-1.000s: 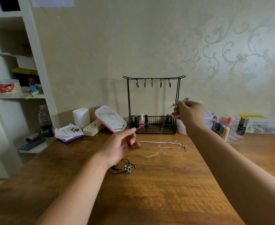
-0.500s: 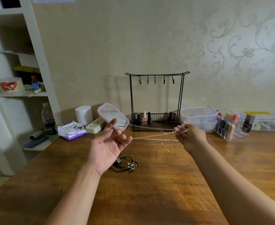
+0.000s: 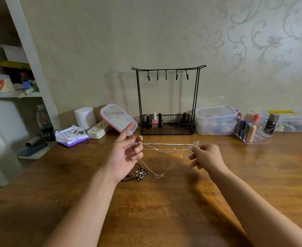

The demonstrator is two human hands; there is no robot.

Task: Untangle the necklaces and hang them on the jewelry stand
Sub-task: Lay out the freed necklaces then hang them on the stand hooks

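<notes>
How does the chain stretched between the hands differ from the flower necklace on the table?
The silver chain is pale metal, pulled nearly straight above the table between the left hand and right hand. The flower necklace has a dark cord, lies bunched on the table, and no hand holds it. Neither hangs on the stand.

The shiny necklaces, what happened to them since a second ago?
The right hand came down from up near the jewelry stand to just over the table, still pinching the chains' end. The left hand opened, then hooked its fingers into the silver chains, which now stretch level between both hands, a thin gold loop sagging below. The black flower necklace stayed put, and the hooks stay bare.
</notes>
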